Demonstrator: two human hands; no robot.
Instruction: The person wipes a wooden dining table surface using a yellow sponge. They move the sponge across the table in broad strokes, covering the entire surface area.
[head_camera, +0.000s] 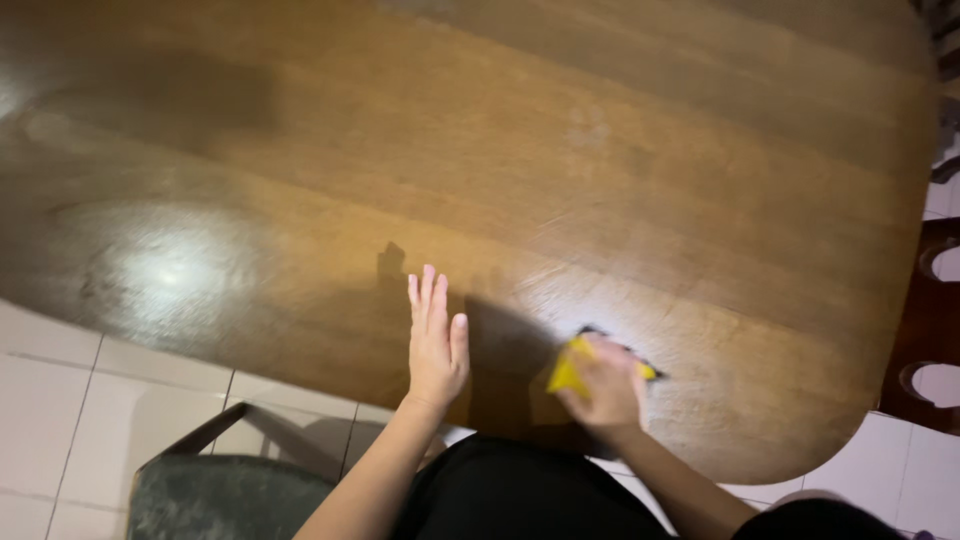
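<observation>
we look down on a broad wooden counter (620, 170), dark brown and glossy, with a bright patch of reflected light on its surface far to the left of our hands. our right hand (605, 385) presses down on a yellow cloth (566, 372) that lies flat on the counter close to its near edge; the grip there is closed over the cloth, fingers curled on top of it, and the yellow shows at the left of the hand and a little past the fingertips on the right. the hand is somewhat blurred, so we cannot tell how tightly the fingers pinch. our left hand (436, 345) is just to the left of the cloth, apart from it; its grip is wide open, fingers straight and together, holding nothing, and whether the palm touches the wood we cannot tell. a dark shadow falls on the counter between the two hands. below the counter's near edge, left of the left forearm, stands a chair (225, 490) with a dark green seat on a pale tiled floor (60, 400). to the right of the counter, a dark wooden chair back (925, 320) shows.
</observation>
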